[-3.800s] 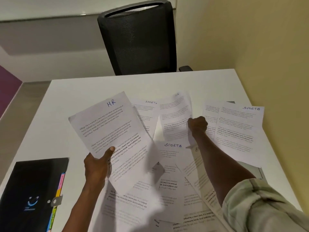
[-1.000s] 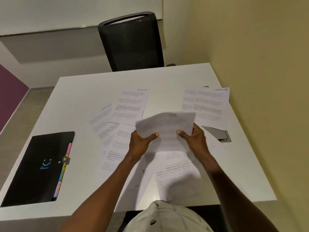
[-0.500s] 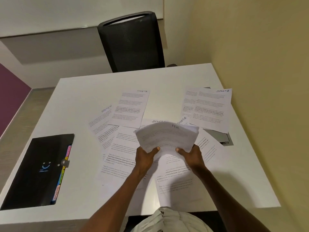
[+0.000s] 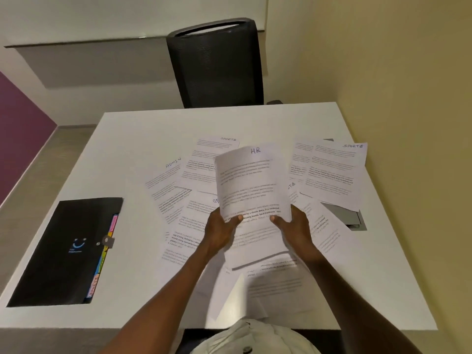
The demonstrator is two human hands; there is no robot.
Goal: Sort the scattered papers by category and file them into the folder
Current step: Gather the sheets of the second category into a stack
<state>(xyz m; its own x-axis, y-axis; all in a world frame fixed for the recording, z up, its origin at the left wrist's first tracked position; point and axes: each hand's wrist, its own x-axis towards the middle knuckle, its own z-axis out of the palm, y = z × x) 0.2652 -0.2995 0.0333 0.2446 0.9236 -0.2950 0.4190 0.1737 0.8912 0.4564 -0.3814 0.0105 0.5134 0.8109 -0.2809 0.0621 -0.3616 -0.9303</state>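
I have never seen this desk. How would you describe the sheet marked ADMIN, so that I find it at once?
Start at the black folder on the left of the white table. Just right of it and farther away, at the left edge of the scattered papers, lies the ADMIN sheet, tilted, partly under a SPORTS sheet. Only it has ADMIN handwritten on top.

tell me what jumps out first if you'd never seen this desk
The sheets headed HR, raised over the middle of the white table and held at their lower edge by the left hand and right hand. Loose printed papers are fanned beneath them, and a closed black folder lies at the left.
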